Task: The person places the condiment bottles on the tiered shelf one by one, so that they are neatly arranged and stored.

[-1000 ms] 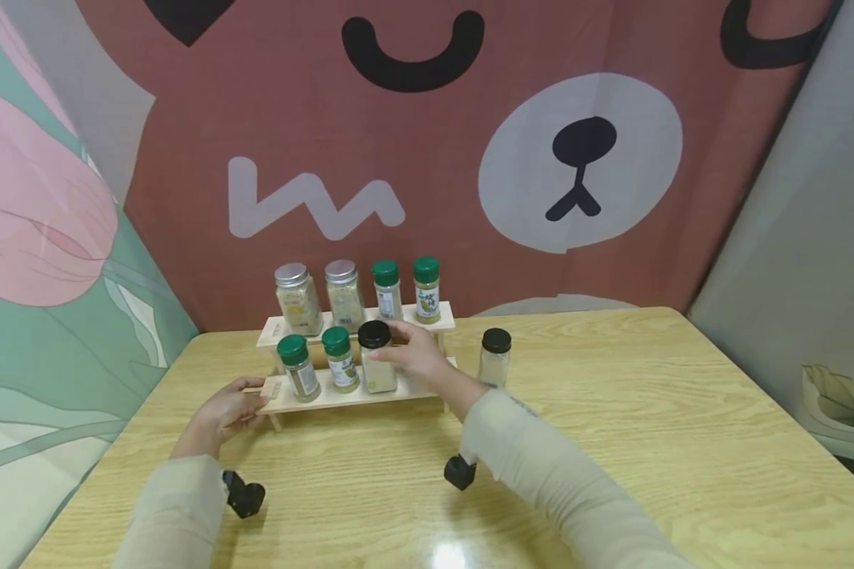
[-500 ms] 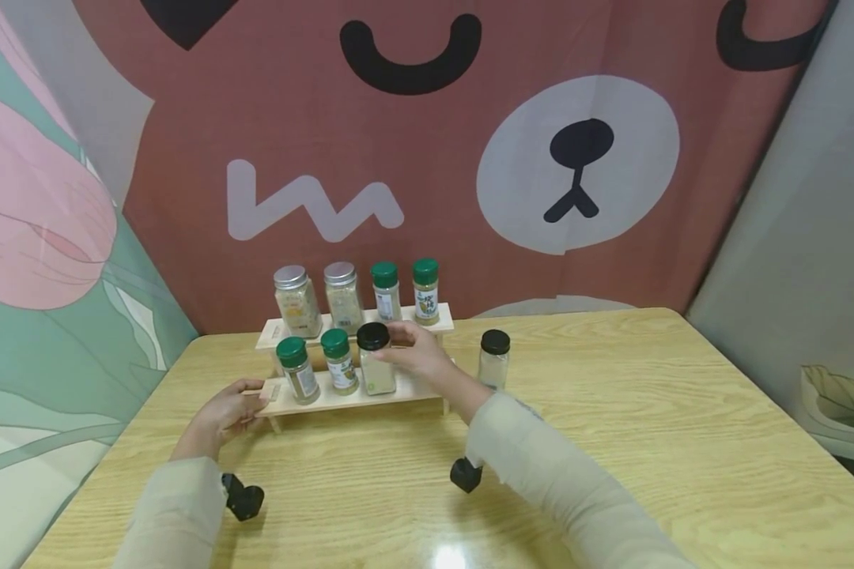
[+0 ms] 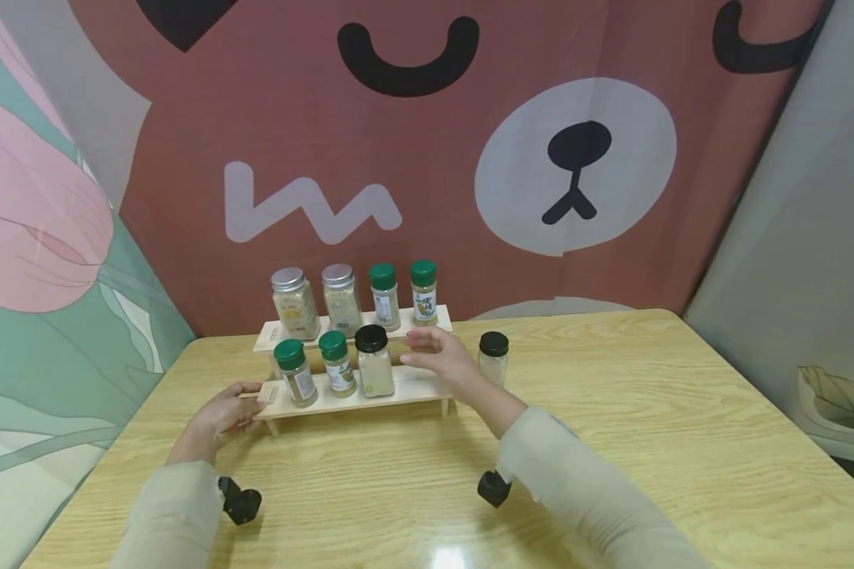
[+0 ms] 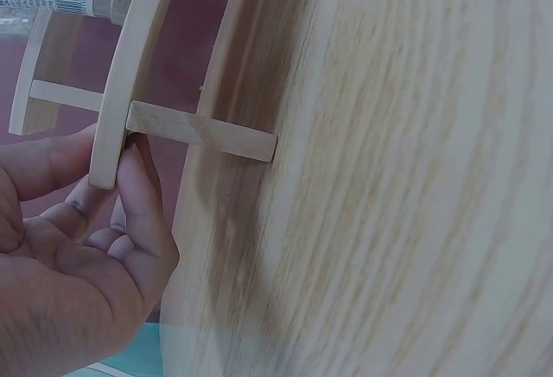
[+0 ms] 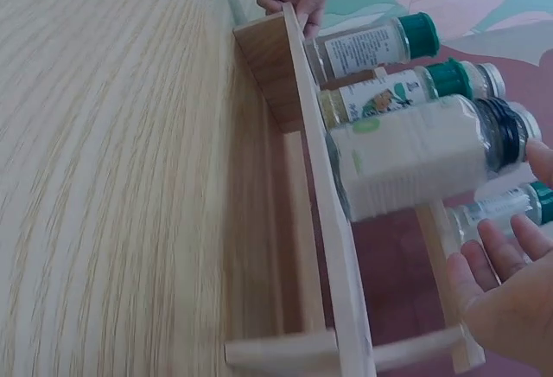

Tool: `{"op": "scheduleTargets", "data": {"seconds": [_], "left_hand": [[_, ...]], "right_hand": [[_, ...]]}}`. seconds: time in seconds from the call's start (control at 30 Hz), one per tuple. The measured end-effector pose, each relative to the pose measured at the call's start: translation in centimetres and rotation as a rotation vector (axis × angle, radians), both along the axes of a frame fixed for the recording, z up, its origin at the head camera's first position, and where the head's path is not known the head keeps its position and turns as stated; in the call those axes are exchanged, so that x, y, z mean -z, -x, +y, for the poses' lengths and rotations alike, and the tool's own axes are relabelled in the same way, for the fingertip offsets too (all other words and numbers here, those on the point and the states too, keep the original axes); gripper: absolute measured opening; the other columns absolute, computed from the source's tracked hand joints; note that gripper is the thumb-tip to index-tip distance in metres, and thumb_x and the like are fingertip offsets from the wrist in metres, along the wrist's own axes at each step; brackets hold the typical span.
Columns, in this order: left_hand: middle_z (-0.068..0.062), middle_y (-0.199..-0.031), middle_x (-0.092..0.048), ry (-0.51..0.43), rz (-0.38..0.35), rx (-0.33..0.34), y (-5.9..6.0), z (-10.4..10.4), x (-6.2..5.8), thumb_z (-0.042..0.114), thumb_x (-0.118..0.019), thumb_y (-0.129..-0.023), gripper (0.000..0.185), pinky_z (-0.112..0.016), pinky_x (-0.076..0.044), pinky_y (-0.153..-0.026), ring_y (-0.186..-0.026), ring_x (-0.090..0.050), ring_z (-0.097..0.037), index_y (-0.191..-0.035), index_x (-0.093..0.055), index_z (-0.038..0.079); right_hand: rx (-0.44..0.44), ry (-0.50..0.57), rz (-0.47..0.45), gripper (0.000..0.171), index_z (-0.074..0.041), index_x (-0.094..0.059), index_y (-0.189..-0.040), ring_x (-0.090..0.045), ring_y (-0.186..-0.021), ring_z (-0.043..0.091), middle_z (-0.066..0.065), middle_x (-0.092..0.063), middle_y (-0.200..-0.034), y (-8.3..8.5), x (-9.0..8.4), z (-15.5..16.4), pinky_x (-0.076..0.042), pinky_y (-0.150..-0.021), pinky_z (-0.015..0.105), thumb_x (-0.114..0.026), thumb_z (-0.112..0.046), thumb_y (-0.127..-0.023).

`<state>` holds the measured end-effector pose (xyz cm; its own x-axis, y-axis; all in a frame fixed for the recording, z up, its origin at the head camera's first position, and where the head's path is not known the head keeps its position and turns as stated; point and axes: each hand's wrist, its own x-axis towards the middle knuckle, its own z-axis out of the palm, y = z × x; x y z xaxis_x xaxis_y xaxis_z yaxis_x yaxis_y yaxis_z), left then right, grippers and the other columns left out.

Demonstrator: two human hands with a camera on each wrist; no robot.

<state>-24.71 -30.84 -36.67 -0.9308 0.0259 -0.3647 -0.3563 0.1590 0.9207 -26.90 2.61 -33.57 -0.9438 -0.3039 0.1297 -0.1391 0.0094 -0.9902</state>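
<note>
The left hand (image 3: 221, 417) pinches the near-left corner of the two-tier pale wooden spice rack (image 3: 413, 385), thumb and fingertips closed on the lower shelf's edge; a firm, level hold there should keep the rack from sliding. Beyond it, the right hand (image 3: 444, 361) hovers with fingers loosely spread, holding nothing, just right of the black-capped clear jar of pale powder (image 3: 374, 362) standing on the lower tier. A second black-capped jar (image 3: 493, 358) stands on the table behind those fingers, partly hidden. Jar labels are too small to read.
</note>
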Motion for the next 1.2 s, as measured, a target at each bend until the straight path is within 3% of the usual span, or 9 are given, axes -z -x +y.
{"op": "scheduleTargets", "data": {"seconds": [0.47,0.83,1.1,1.2], "left_hand": [[-0.008,-0.095,-0.043,-0.004,0.009,0.009,-0.1,-0.2,0.2,-0.001,-0.046,-0.085,0.050,-0.025,-0.044,-0.062,-0.068,-0.050,-0.010,-0.127,-0.019,-0.007],[-0.007,-0.093,-0.044,0.006,0.034,0.021,-0.1,-0.1,0.2,-0.001,-0.045,-0.085,0.051,-0.025,-0.043,-0.063,-0.069,-0.051,-0.009,-0.128,-0.018,-0.007],[-0.006,-0.091,-0.046,0.004,0.049,0.036,-0.2,-0.1,0.2,-0.002,-0.045,-0.084,0.051,-0.026,-0.044,-0.063,-0.068,-0.050,-0.010,-0.127,-0.018,-0.009],[-0.005,-0.091,-0.046,-0.005,0.042,0.032,-0.2,-0.1,0.0,-0.002,-0.045,-0.084,0.051,-0.026,-0.044,-0.064,-0.068,-0.050,-0.010,-0.127,-0.018,-0.008]], "right_hand": [[0.022,0.022,-0.005,0.048,0.005,-0.041,-0.119,-0.043,-0.106,0.028,0.023,-0.043,-0.118,-1.4,-1.2,5.6,-0.036,-0.088,0.034,-0.062,-0.008,-0.079],[0.111,0.011,0.022,0.048,0.004,-0.040,-0.120,-0.049,-0.094,0.011,0.024,-0.042,-0.115,-1.0,-0.4,11.4,-0.031,-0.092,0.038,-0.060,-0.015,-0.081],[0.177,0.035,-0.005,0.045,0.007,-0.037,-0.120,-0.050,-0.090,0.008,0.011,-0.047,-0.106,-0.2,0.9,13.8,-0.039,-0.082,0.024,-0.056,-0.010,-0.083],[0.189,0.032,-0.015,0.047,0.009,-0.034,-0.121,-0.050,-0.090,0.008,0.014,-0.046,-0.109,0.1,1.4,13.9,-0.039,-0.082,0.023,-0.056,-0.010,-0.083]]}}
